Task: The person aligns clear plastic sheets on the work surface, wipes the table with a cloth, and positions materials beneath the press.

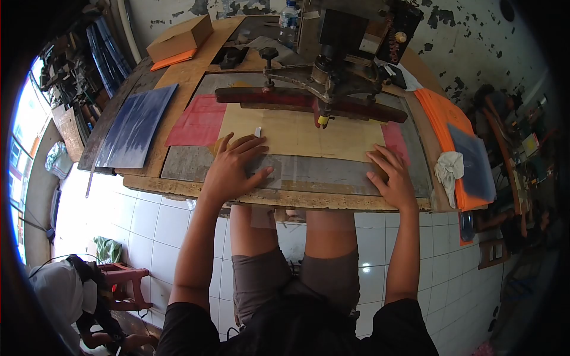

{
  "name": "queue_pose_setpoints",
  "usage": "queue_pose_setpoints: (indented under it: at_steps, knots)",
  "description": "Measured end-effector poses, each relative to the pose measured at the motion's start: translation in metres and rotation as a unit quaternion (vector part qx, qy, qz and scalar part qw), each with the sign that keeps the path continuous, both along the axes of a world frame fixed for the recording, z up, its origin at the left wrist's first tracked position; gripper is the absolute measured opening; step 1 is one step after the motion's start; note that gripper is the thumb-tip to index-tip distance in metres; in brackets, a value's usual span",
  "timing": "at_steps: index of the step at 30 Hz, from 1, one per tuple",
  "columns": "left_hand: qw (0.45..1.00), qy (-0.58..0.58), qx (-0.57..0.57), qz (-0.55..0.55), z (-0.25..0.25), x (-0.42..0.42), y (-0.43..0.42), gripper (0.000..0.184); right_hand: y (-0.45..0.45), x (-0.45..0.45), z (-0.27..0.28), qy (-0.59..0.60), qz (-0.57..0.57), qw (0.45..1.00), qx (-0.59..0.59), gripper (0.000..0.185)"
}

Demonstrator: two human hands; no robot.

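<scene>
My left hand (236,167) lies palm down with spread fingers at the near left edge of a yellowish-tan sheet (297,132). Close to its fingertips is a small white piece (257,132). My right hand (393,177) rests at the sheet's near right corner, fingers stretched and apart. Both hands are open. A long dark-red bar (261,95) of a press machine (325,77) sits over the sheet's far part and hides some of it. Pinkish-red areas (196,121) show at either side of the sheet. Something clear hangs over the table's front edge near my legs.
A blue translucent sheet stack (136,127) lies at left; a cardboard box (180,38) stands behind it. On the right are orange sheets (445,121), a white cloth (449,171) and more blue sheets (472,163). Another person (65,296) is at lower left beside a red stool (126,288).
</scene>
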State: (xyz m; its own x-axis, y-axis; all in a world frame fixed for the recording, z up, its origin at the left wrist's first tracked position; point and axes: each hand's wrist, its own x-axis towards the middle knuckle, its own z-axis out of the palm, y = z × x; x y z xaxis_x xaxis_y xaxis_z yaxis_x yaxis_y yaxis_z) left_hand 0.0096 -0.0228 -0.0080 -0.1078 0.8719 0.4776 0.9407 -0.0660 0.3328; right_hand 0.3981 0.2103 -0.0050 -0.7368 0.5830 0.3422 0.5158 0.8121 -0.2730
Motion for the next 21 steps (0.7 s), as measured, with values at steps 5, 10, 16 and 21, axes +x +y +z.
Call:
queue_pose_setpoints:
  at_steps: [5,10,16,21]
  knots:
    - [1.0,-0.007,-0.018,0.0,0.0024,-0.0003,-0.0006,0.05,-0.0004,-0.0008,0.0027,0.004,0.002,1.0,-0.006,0.052]
    - [1.0,-0.007,-0.022,0.001,0.003,0.0002,-0.0011,0.05,0.0001,0.0003,-0.0009,0.006,0.0,1.0,-0.011,0.052]
    - [1.0,-0.009,-0.029,0.002,0.0056,0.0009,-0.0013,0.049,0.0,-0.0008,0.0022,0.013,0.004,1.0,-0.007,0.052]
    - [1.0,-0.016,-0.027,0.004,0.0052,0.0016,-0.0018,0.05,-0.0015,-0.0009,0.0033,0.007,-0.004,1.0,-0.013,0.051]
